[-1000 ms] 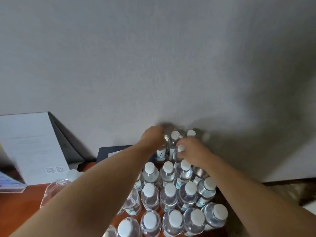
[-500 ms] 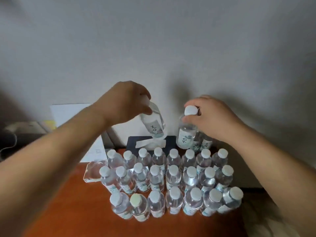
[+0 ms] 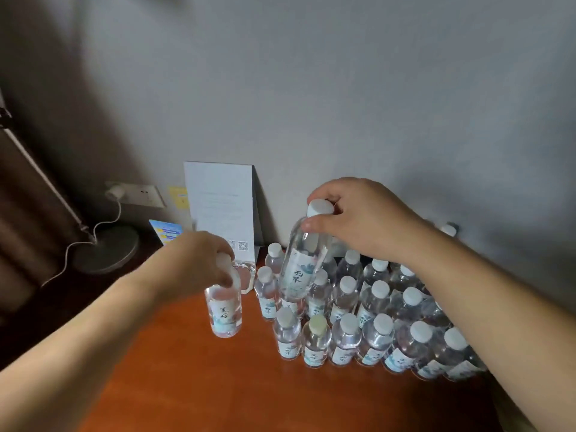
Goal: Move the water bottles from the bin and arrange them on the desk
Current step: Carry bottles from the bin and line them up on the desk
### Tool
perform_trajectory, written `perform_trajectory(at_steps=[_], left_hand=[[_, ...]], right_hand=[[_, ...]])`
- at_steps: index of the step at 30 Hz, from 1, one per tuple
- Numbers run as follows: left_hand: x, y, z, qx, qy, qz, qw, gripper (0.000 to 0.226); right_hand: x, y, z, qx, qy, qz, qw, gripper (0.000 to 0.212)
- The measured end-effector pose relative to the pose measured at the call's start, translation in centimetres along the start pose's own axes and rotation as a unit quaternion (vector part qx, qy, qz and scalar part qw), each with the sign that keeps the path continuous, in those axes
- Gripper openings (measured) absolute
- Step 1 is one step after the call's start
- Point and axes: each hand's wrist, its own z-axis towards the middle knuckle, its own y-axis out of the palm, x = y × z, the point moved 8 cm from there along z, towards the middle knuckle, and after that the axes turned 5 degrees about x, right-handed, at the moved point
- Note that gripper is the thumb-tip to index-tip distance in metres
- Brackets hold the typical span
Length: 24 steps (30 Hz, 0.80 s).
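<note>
- Our left hand (image 3: 196, 263) has its grip curled over the white cap and neck of a small water bottle (image 3: 223, 310), which stands upright to the left of the group, apart from it; whether its base touches the orange-brown tabletop (image 3: 218, 385) we cannot tell.
- Our right hand (image 3: 358, 219) pinches the cap of a second bottle (image 3: 300, 260) between thumb and fingers, grip clenched on it; this bottle hangs tilted in the air above the left end of the group, its base towards the tabletop's near edge.
- The arranged bottles (image 3: 367, 319) stand upright in tight rows along the right part of the tabletop, running from the back edge at the wall (image 3: 311, 88) towards the near right corner; all carry white caps and pale printed labels.
- One front-row bottle (image 3: 316, 341) has a cap that looks yellowish, though that may be the light.
- At the back left a white card (image 3: 221, 207) leans against the wall, with a small blue leaflet (image 3: 165, 230) beside it.
- Further left, a round grey lamp base (image 3: 106, 254) sits near the left edge, and a white cable (image 3: 103, 226) runs from it up to a wall socket (image 3: 137, 193).
</note>
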Motion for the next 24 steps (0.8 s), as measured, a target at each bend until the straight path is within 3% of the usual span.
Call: perform_trajectory(at_steps=[4,8,11,24], left_hand=[[-1.2,6.7,0.2,-0.044,-0.001,-0.028,0.999,0.026],[-1.3,10.9,1.4,-0.041,0.018,-0.074,0.996,0.019],[-0.7,13.0,2.3,-0.048,0.035,-0.069,0.996,0.028],[0.5,15.7,3.8,-0.05,0.073,-0.05,0.995,0.043]], right_hand=[[0.0,2.1,-1.6,-0.026,0.016,-0.004,1.0,0.036],[1.4,2.9,-3.5,-0.043,0.052,-0.007,0.998,0.033],[2.7,2.5,-4.7,-0.038,0.078,-0.012,0.996,0.028],[6.4,-2.1,-8.5,0.04,0.147,-0.016,0.988,0.021]])
